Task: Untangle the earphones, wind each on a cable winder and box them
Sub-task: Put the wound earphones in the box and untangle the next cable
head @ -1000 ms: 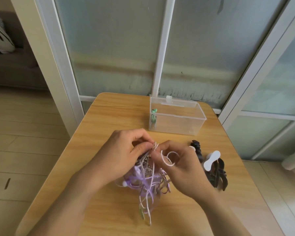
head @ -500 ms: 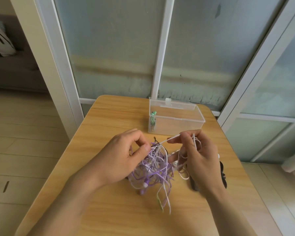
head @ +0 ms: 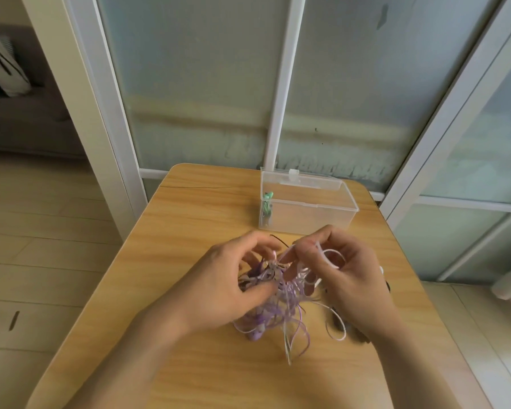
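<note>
Head view: both hands over desk (head: 189, 219), working tangled earphones (head: 278, 293), purple and white cords bunched between them. Left hand (head: 227, 278) curled, gripping tangle's left side. Right hand (head: 348, 278) pinching white cord (head: 334, 255) looped round fingers. Clear box (head: 307, 202) open just beyond hands, green wound earphone (head: 267, 205) in left end. Dark cable winders (head: 337, 321) mostly hidden under right hand.

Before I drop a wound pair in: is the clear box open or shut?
Open: the clear box has its lid tipped back behind it.
</note>
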